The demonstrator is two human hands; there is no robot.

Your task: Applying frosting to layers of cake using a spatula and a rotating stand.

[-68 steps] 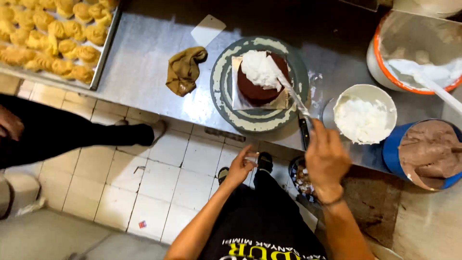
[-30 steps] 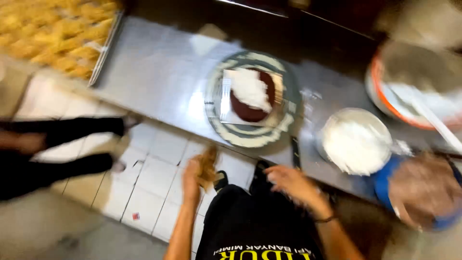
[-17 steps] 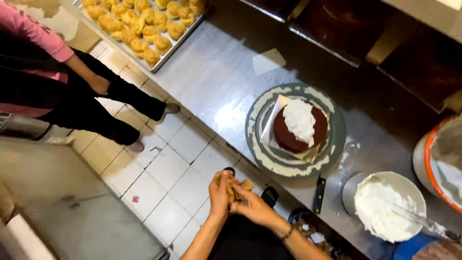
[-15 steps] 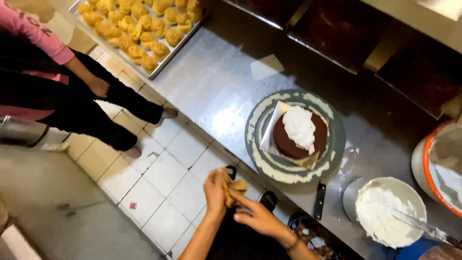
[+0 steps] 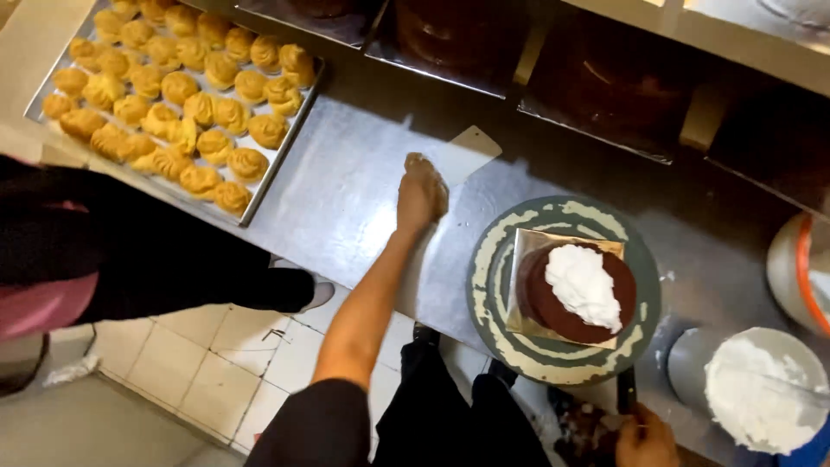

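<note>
Now left hand flat on scraper; right hand grip on knife handle.

It was a bakery's working kitchen: a long steel counter carried a metal tray packed with golden choux puffs at its left end, a cream-topped chocolate cake on a turntable, and a bowl of white cream toward its right edge.

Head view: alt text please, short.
Left hand reaches across a steel table onto a pale flat scraper; right hand touches a dark knife handle beside a cream-topped chocolate cake on a turntable.
</note>
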